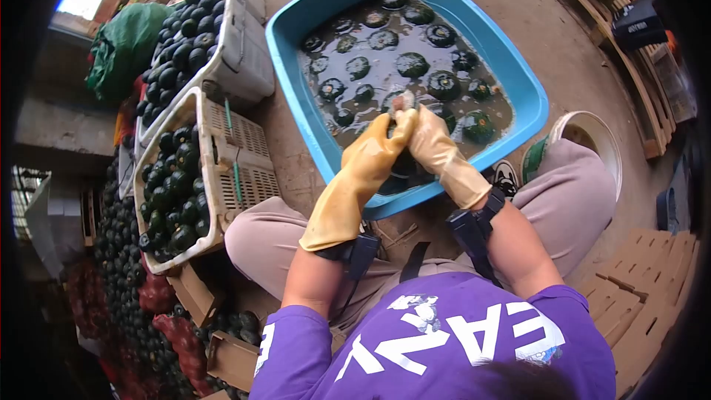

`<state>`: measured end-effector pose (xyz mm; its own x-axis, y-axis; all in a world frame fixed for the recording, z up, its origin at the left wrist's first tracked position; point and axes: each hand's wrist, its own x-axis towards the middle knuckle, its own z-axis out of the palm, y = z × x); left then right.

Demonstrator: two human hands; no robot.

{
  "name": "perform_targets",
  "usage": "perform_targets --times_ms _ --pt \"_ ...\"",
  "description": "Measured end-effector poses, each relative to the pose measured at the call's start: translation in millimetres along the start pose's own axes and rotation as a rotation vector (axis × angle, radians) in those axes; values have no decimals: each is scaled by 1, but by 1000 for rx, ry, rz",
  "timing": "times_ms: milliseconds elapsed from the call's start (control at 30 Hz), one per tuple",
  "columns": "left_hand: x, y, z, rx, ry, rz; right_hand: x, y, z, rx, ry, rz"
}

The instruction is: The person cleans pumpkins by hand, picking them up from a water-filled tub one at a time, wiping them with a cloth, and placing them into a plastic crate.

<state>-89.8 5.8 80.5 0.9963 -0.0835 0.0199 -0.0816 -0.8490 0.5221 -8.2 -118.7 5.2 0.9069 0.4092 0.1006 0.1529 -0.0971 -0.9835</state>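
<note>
A blue tub (pixel 529 96) of murky water stands in front of me, with several dark green squashes (pixel 412 65) floating in it. My left hand (pixel 372 150), in a yellow rubber glove, reaches over the near half of the tub. My right hand (pixel 437 141), in a paler rubber glove, meets it there. The fingers of both hands are closed together around a small pinkish-white thing (pixel 402 101), whose kind I cannot make out. A squash lies just beyond the fingertips, partly hidden by them.
On the left stand white crates, one with green squashes (pixel 178 185), another with smaller dark ones (pixel 194 33). A white bucket (pixel 603 137) sits by my right knee. Flattened cardboard (pixel 637 296) lies at lower right, a wooden pallet (pixel 629 67) at upper right. Red net sacks (pixel 181 348) lie lower left.
</note>
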Motion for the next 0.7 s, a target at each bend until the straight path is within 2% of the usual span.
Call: perform_targets --times_ms 33,67,100,167,233,267,333,367,400,467,500,533,567,633,700 --pt "0 -22 24 -228 45 -105 5 -6 -12 169 -29 155" --pt "-2 35 -24 -470 -22 -460 14 3 -19 121 -8 221" --pt "-5 24 -13 -608 48 -363 19 -5 -30 63 -11 338" --pt "-12 17 -13 -1298 18 -340 24 -11 -33 177 129 235" --pt "-22 -3 -33 -1576 210 -392 31 -10 -45 397 122 412" --pt "-31 -18 -50 -1704 358 -417 30 -13 -54 497 62 447" --pt "-49 -67 -95 -1806 837 -586 30 -8 -71 646 -13 509" --pt "-62 -97 -125 -1988 1116 -551 32 -6 -80 691 -30 530" --pt "-71 -128 -158 -2056 1513 -493 33 -6 -85 731 8 537" --pt "-122 -214 -216 -2037 1832 -297 35 -11 -96 767 95 485" --pt "-140 -244 -237 -1890 1948 -153 32 -26 -96 768 177 447" --pt "-144 -216 -252 -1803 1846 -345 33 -28 -105 859 75 417" --pt "-156 -254 -265 -1879 1611 -504 29 -28 -123 934 -2 388" --pt "-108 -201 -235 -1421 1294 -460 28 -54 -133 842 378 371" --pt "-50 -142 -193 -1088 890 -452 21 -69 -154 816 347 294"
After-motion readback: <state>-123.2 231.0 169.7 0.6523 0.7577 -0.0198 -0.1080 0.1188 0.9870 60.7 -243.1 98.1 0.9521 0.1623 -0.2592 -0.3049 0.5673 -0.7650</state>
